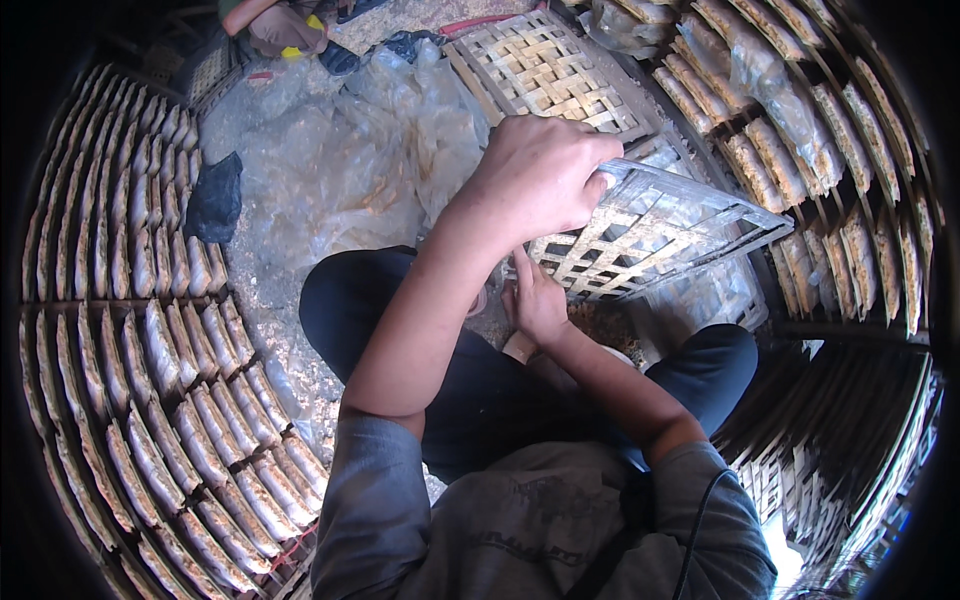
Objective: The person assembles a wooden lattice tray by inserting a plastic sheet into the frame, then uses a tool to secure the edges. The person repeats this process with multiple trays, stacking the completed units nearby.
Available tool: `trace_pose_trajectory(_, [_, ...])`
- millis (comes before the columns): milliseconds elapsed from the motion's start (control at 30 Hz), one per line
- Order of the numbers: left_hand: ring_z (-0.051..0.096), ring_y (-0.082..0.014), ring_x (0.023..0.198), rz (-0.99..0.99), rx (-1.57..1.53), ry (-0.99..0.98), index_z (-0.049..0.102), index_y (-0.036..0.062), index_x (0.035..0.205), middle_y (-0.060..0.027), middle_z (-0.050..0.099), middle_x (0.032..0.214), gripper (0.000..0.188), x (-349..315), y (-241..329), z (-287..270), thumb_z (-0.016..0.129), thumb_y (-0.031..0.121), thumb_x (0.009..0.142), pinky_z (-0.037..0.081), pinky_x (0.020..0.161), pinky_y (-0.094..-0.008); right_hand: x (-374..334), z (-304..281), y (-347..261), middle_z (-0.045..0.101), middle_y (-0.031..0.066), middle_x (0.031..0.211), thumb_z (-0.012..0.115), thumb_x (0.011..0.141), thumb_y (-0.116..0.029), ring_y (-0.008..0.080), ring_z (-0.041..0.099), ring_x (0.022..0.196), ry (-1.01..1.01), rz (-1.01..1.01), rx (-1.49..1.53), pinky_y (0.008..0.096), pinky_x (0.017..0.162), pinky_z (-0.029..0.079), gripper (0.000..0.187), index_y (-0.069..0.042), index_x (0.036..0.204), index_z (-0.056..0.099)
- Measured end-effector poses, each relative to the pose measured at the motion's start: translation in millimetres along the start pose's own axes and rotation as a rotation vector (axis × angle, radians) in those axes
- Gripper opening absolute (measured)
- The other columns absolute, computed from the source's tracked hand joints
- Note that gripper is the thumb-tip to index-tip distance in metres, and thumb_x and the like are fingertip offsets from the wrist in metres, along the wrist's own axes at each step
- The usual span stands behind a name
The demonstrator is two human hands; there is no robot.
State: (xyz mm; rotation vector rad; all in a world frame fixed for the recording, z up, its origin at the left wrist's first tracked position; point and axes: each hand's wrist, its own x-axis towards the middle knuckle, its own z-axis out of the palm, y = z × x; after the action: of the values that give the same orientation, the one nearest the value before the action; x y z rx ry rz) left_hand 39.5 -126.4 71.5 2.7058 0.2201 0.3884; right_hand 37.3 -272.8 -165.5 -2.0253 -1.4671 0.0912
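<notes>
My left hand point(552, 175) grips the upper edge of a woven bamboo tray point(640, 235), its fingers wrapped round the frame. The tray is tilted up in front of me, with an open lattice and pale crumbs on its strips. Lower down, my right hand point(540, 303) is closed at the tray's near left edge; part of its grip is hidden. Another woven tray point(545, 65) lies flat beyond, with a plastic sheet point(660, 150) partly showing behind the raised tray.
Racks of stacked trays bearing plastic-wrapped slabs point(150, 260) curve along the left, with more wrapped slabs point(850, 120) at the right. Crumpled clear plastic point(350, 150) covers the floor ahead. Empty lattice trays point(820, 450) are stacked at lower right. Another person point(280, 28) sits at the far left.
</notes>
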Motion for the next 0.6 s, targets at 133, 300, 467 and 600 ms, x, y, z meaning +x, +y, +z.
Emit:
trace_pose_trajectory(133, [0.069,-0.0318,0.084,0.015,-0.021,0.041,0.072,0.0136,0.1,-0.0109,0.071,0.088,0.02,-1,1,2,0.067,0.018,0.082,0.053,0.076,-0.0434,0,5,4,0.062,0.0129,0.097,0.064,0.078,-0.014,0.0284,0.065,0.086,-0.109,0.038,-0.127,0.0386,0.067,0.056,0.083,-0.004,0.152,0.028])
trace_pose_trajectory(300, [0.069,-0.0323,0.083,0.002,0.001,0.031,0.071,0.0134,0.1,-0.0111,0.071,0.086,0.02,-1,3,1,0.067,0.018,0.082,0.053,0.075,-0.0438,-8,6,6,0.062,0.0145,0.1,0.064,0.079,-0.013,0.0299,0.065,0.085,-0.059,0.043,0.013,0.0412,0.069,0.056,0.082,-0.005,0.152,0.028])
trace_pose_trajectory(467, [0.069,-0.0323,0.083,0.013,0.006,0.035,0.071,0.0127,0.1,-0.0111,0.071,0.086,0.02,-3,1,3,0.066,0.018,0.082,0.053,0.075,-0.0437,3,-5,-2,0.062,0.015,0.101,0.064,0.079,-0.013,0.0309,0.065,0.086,-0.055,0.048,0.011,0.0414,0.071,0.056,0.082,-0.006,0.153,0.029])
trace_pose_trajectory(600, [0.069,-0.0323,0.082,0.028,0.01,0.069,0.071,0.0119,0.099,-0.0112,0.071,0.085,0.019,-4,0,6,0.066,0.019,0.082,0.053,0.074,-0.0439,-1,2,3,0.061,0.0157,0.102,0.064,0.08,-0.013,0.0315,0.064,0.087,-0.238,0.05,-0.207,0.0417,0.072,0.056,0.081,-0.006,0.153,0.029])
